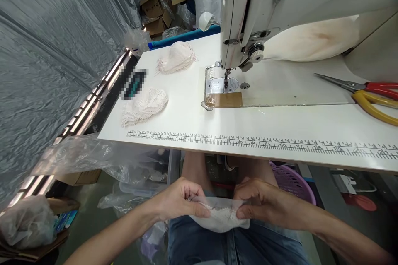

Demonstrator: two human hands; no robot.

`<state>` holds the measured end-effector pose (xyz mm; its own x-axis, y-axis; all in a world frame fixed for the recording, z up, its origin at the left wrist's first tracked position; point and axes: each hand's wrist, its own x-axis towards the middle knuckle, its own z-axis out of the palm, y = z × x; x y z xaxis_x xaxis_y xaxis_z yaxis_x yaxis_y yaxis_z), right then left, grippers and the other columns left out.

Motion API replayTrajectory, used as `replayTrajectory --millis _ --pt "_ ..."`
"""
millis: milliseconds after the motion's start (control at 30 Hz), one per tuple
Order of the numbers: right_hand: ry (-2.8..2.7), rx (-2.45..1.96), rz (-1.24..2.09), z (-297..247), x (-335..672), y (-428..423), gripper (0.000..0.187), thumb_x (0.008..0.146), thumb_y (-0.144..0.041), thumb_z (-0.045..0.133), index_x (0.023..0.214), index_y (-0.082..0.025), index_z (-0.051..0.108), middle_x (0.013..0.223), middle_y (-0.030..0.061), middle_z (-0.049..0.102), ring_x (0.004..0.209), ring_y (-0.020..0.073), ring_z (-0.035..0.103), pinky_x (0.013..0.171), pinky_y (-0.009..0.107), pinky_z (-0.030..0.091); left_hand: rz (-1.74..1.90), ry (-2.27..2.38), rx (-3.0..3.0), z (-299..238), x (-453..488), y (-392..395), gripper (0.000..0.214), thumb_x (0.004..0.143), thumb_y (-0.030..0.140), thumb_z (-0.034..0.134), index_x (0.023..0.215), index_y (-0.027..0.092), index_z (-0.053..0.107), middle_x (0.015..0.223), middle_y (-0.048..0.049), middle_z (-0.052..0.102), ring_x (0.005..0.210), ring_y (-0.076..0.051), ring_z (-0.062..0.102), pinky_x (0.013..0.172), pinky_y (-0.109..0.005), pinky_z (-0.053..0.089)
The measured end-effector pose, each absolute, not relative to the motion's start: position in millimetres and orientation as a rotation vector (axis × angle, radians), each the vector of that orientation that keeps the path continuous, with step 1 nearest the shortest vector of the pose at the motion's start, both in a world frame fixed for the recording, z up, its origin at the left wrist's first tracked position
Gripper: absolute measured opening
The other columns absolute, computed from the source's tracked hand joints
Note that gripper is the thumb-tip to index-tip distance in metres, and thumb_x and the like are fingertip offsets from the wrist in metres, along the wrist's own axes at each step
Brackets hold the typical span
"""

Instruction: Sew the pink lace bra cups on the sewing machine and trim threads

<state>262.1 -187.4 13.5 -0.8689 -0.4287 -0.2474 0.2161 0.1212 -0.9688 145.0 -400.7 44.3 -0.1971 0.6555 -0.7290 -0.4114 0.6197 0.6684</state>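
White cloth (217, 222) held crosswise between both hands, on the near side of the desk (183, 122)

Each grip is closed on the cloth: the left hand (186, 202) pinches its left end between thumb and fingers, the right hand (259, 201) its right end. The cloth therefore lies directly between the two grips, to the right of the left one and to the left of the right one, with its long axis running left to right, roughly parallel to the desk's near edge. Neither hand is clearly nearer. Its middle sags a little over the lap, and its far part looks sheer.

Beyond it comes the desk edge, then a printed ruler (248, 143) running the same way. The sewing machine's presser foot (226, 80) stands on the far side, nearly in line with the cloth's middle but well apart from it. Two white fabric piles, a nearer one (146, 105) and a farther one (176, 57), lie to the left on the desk; scissors (357, 87) lie at far right, blades pointing left.
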Motion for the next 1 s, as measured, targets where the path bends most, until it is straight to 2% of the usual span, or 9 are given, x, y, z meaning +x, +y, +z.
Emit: replayTrajectory --millis 267,467,567,833,1000 --pt "1.835 -0.249 -1.865 9 261 -190 0.032 0.084 -0.043 0.057 0.079 -0.012 0.067 0.066 -0.0001 0.054 0.061 0.0117 0.047 0.054 0.021 0.033 1.012 1.452 0.267 40 145 -403 0.025 0.061 0.029 0.079 0.068 0.009 0.067 0.061 -0.0006 0.061 0.053 -0.006 0.05 0.051 -0.017 0.038" --pt "1.887 -0.243 -1.862 4 260 -192 0.04 0.087 -0.047 0.052 0.07 -0.012 0.063 0.06 -0.0025 0.042 0.056 0.0099 0.038 0.051 0.022 0.027 1.049 1.459 0.234 40 147 -404 0.02 0.062 0.026 0.079 0.066 0.01 0.067 0.053 0.0033 0.056 0.046 -0.002 0.042 0.046 -0.014 0.033" --pt "1.897 -0.248 -1.845 5 261 -191 0.044 0.088 -0.05 0.048 0.069 -0.013 0.062 0.06 -0.0029 0.04 0.056 0.0101 0.037 0.05 0.022 0.028 1.061 1.467 0.225 39 147 -405 0.02 0.061 0.026 0.08 0.067 0.011 0.068 0.055 0.0023 0.059 0.048 -0.003 0.045 0.045 -0.014 0.032" --pt "2.035 -0.166 -1.804 18 264 -188 0.045 0.088 -0.056 0.044 0.082 -0.018 0.067 0.067 0.0004 0.052 0.065 0.015 0.048 0.057 0.024 0.039 1.08 1.493 0.216 39 145 -405 0.023 0.06 0.029 0.081 0.071 0.011 0.071 0.061 -0.0018 0.064 0.054 -0.007 0.054 0.051 -0.016 0.039" --pt "2.032 -0.19 -1.722 21 263 -185 0.034 0.086 -0.047 0.05 0.083 -0.018 0.067 0.073 0.0016 0.059 0.072 0.0171 0.052 0.061 0.025 0.039 1.067 1.493 0.247 42 140 -406 0.025 0.059 0.032 0.081 0.068 0.011 0.069 0.06 -0.0017 0.063 0.053 -0.007 0.052 0.051 -0.017 0.037"
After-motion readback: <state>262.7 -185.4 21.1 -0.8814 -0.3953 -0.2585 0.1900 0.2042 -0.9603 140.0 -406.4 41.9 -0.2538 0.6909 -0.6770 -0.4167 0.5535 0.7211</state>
